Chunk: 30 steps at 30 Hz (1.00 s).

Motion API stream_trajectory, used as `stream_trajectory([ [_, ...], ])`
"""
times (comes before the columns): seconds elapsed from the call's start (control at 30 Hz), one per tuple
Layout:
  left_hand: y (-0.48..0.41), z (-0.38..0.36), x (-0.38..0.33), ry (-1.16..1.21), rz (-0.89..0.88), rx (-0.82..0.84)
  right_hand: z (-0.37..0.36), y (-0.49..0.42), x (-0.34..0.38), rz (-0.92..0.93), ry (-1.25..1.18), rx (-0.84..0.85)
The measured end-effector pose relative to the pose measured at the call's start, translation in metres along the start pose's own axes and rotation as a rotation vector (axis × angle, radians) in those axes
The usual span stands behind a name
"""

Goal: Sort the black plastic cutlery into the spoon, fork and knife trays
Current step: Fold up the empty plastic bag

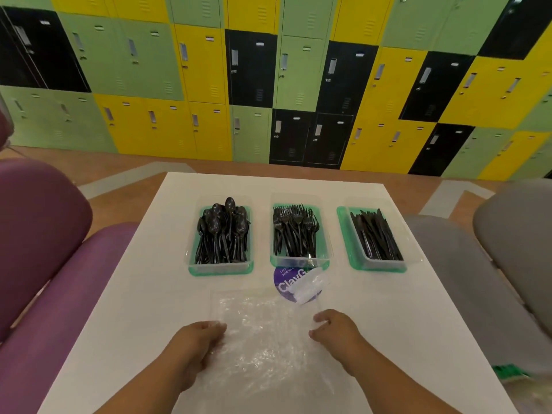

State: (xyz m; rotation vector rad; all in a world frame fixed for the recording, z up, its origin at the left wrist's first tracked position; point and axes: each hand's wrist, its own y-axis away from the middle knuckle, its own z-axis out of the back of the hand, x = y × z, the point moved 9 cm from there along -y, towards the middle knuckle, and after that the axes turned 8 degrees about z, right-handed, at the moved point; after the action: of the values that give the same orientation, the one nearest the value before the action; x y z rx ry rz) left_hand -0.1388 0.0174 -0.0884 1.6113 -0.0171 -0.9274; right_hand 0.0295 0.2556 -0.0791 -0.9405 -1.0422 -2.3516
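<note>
Three clear trays on green lids stand in a row on the white table [119,294]. The left tray [221,268] is heaped with black spoons [222,231]. Black forks [294,231] fill the middle tray [300,259], and black knives [376,234] lie in the right tray [379,265]. In front of them lies a flat, crinkled clear plastic bag [263,339], with no cutlery visible in it. My left hand [197,342] rests on the bag's left edge, my right hand [337,330] on its right edge; both pinch or press the plastic.
A round purple sticker [288,283] sits on the bag near the fork tray. Purple seats [44,264] flank the table on the left, grey seats [493,249] on the right. A wall of green, yellow and black lockers stands behind.
</note>
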Motion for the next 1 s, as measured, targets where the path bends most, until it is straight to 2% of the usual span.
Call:
stream_trajectory([
  [0.1, 0.008, -0.007, -0.001, 0.105, 0.006, 0.092, 0.006, 0.004, 0.003, 0.033, -0.105, -0.029],
  [0.23, 0.017, 0.003, -0.014, 0.074, -0.130, 0.027, 0.019, 0.009, 0.011, 0.050, -0.306, -0.059],
  [0.37, 0.022, 0.009, -0.027, 0.185, -0.207, 0.010, 0.024, 0.016, 0.014, -0.021, -0.576, -0.047],
  [0.47, 0.027, 0.003, -0.030, 0.348, -0.229, 0.041, 0.005, 0.030, 0.008, -0.155, -0.624, 0.182],
  [0.57, 0.029, -0.007, -0.024, 0.485, -0.217, 0.064, -0.018, 0.042, 0.018, -0.143, -0.657, 0.388],
  [0.6, 0.030, -0.013, -0.021, 0.514, -0.206, 0.085, -0.023, 0.041, 0.024, -0.115, -0.687, 0.382],
  [0.73, 0.038, -0.030, -0.020, 0.574, -0.169, 0.172, -0.017, 0.030, 0.041, -0.036, -0.779, 0.187],
  [0.8, 0.040, -0.022, -0.029, 0.580, -0.203, 0.166, -0.008, 0.027, 0.048, 0.005, -0.742, 0.183],
  [0.9, 0.041, -0.001, -0.041, 0.453, -0.243, 0.092, 0.008, 0.027, 0.052, 0.042, -0.677, 0.181],
  [1.0, 0.047, 0.013, -0.049, 0.232, -0.289, 0.029, 0.025, 0.024, 0.051, 0.060, -0.701, 0.073],
])
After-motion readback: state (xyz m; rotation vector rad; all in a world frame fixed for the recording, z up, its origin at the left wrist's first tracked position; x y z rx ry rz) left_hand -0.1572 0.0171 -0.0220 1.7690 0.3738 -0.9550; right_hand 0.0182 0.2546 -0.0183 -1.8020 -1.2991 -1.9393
